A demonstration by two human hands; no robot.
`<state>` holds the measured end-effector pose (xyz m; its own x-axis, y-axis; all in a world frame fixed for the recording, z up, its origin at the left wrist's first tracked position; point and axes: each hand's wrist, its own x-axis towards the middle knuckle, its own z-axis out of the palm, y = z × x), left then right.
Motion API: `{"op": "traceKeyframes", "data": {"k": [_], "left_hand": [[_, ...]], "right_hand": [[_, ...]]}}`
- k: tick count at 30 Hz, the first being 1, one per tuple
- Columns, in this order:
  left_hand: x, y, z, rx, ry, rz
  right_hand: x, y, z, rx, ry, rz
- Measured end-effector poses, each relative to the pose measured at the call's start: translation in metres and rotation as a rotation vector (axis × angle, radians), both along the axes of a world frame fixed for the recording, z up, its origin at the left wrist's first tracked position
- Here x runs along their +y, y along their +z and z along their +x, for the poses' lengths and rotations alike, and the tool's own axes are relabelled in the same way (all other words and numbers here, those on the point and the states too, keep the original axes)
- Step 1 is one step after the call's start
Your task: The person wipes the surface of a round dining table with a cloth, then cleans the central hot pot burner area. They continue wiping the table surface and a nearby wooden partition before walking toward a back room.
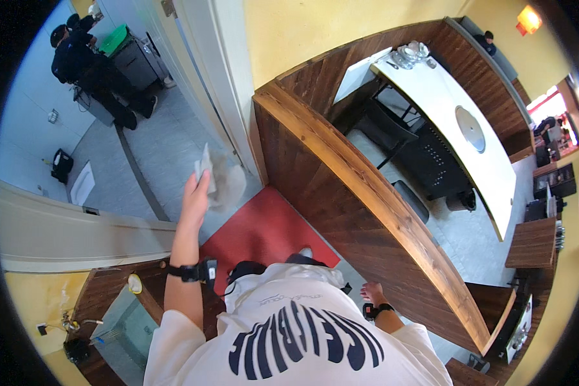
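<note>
My left hand (197, 190) reaches forward at the doorway, its fingers closed around a whitish-grey cloth (228, 184). Part of the cloth hangs beyond the fingers, over the grey floor, and looks blurred. Beside my right hip, low by the wooden partition, is my right hand (373, 292); its fingers are loosely bent and nothing shows in it. Black bands with small devices sit on both wrists. Under me lies a red mat (270, 227), with one shoe tip showing on it.
Through the doorway a person in dark clothes (84, 67) stands beside a green basin (115, 39). A wooden partition (366, 193) runs along the right; behind it a white table (444, 96) holds stacked glassware. At lower left is a glass tank (128, 328). More people appear far right.
</note>
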<state>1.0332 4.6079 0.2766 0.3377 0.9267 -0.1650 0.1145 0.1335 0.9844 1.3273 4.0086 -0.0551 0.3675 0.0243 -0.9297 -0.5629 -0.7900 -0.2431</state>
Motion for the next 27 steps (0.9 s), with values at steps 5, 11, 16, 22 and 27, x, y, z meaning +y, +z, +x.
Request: {"op": "traceKeyframes", "data": {"k": [5,11,16,22,27], "left_hand": [[-0.005,0.018,0.088,-0.200,-0.095,-0.111],[-0.008,0.063,0.198,-0.130,-0.263,0.080],[0.047,0.049,0.248,0.539,-0.334,0.598],[0.047,0.010,0.254,0.692,-0.548,1.132],[0.085,0.004,0.245,0.399,-0.571,0.748]], "right_hand": [[-0.003,-0.004,0.005,-0.094,-0.028,-0.043],[0.016,-0.004,0.017,-0.074,-0.264,0.150],[0.047,0.038,0.000,-0.270,-0.313,0.274],[0.025,0.035,-0.063,-0.168,-0.575,0.139],[-0.002,0.026,-0.116,0.009,-0.760,0.014]]}}
